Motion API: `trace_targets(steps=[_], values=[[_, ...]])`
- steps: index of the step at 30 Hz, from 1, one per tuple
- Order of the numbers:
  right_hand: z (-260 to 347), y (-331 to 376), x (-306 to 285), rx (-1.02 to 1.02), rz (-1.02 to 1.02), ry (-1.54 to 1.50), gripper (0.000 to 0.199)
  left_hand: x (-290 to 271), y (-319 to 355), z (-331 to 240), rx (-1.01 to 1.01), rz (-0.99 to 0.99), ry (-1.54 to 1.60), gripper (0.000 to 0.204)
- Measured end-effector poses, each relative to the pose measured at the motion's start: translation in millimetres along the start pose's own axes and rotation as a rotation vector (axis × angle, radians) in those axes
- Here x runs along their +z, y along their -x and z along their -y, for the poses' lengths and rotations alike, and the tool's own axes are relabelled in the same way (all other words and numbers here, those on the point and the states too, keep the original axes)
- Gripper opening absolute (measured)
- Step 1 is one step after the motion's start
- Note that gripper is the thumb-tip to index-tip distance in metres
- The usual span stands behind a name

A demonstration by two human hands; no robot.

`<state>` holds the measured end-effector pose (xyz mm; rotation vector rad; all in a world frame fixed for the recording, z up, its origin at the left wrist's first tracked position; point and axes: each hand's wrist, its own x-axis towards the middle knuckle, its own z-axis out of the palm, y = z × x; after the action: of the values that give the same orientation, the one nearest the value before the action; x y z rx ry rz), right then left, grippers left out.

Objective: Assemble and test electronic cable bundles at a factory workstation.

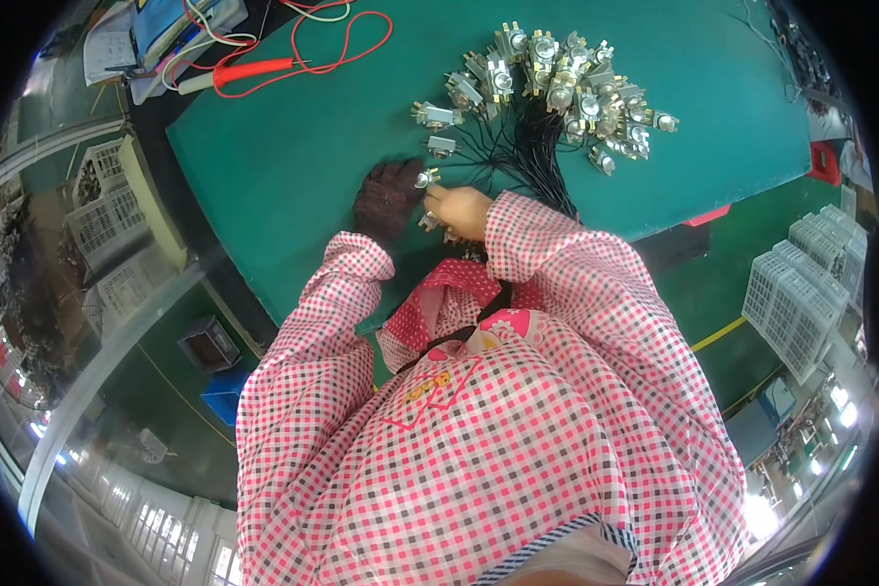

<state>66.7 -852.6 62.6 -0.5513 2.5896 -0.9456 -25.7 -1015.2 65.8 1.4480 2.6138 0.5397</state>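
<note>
A small silvery metal part with a round face (427, 179) sits between my two hands, close to the near edge of the green mat. My left hand (386, 202), in a dark glove, has its fingers closed at the part's left side. From the right, my bare right hand (462, 212) pinches at it with thumb and finger. More such metal parts (428, 223) show just below my right hand, partly hidden by it. Ahead lies a large cluster of the same parts (588, 104) on a bundle of black wires (539, 146), which runs back under my right sleeve.
The green mat (273, 186) covers the table. At the back left lie a red-handled test probe (254, 72), looped red and white leads, and papers (107, 51). White plastic crates (796, 298) stand to the right, and more crates (107, 220) to the left.
</note>
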Motion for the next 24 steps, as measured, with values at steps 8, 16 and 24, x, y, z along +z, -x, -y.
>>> trace_targets(steps=[8, 16, 24], values=[[5, -2, 11, -0.012, -0.020, 0.130, 0.037, 4, -2, -3, -0.066, 0.053, -0.057, 0.041], [27, 5, -7, 0.101, -0.105, 0.063, 0.035, -9, 2, -22, -0.185, 0.119, -0.075, 0.041], [-7, -19, -20, 0.178, -0.644, 0.732, 0.027, 17, 41, -78, -0.237, 0.012, -0.039, 0.044]])
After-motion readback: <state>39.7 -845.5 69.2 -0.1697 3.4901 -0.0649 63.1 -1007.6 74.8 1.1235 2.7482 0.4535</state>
